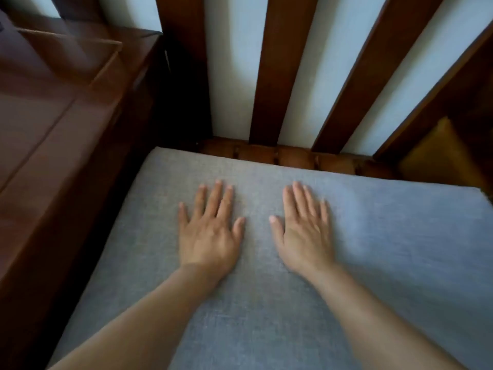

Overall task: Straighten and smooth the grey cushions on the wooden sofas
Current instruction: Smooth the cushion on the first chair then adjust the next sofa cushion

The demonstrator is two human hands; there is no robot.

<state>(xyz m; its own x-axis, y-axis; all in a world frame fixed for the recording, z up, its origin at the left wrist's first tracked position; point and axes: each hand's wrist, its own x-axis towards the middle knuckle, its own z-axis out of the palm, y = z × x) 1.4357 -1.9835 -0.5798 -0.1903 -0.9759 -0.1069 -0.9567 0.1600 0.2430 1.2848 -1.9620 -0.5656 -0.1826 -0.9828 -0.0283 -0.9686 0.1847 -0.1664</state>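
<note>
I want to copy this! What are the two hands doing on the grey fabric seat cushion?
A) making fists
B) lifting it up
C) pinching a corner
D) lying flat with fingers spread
D: the left hand and right hand lie flat, fingers straight, on the grey fabric seat cushion.

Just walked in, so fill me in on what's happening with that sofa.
A person is smoothing a grey seat cushion on a wooden sofa. The left hand and the right hand both lie flat on it, palms down, fingers spread, side by side near the back edge. The fabric around the hands looks flat. A strip of the wooden frame shows behind the cushion.
</note>
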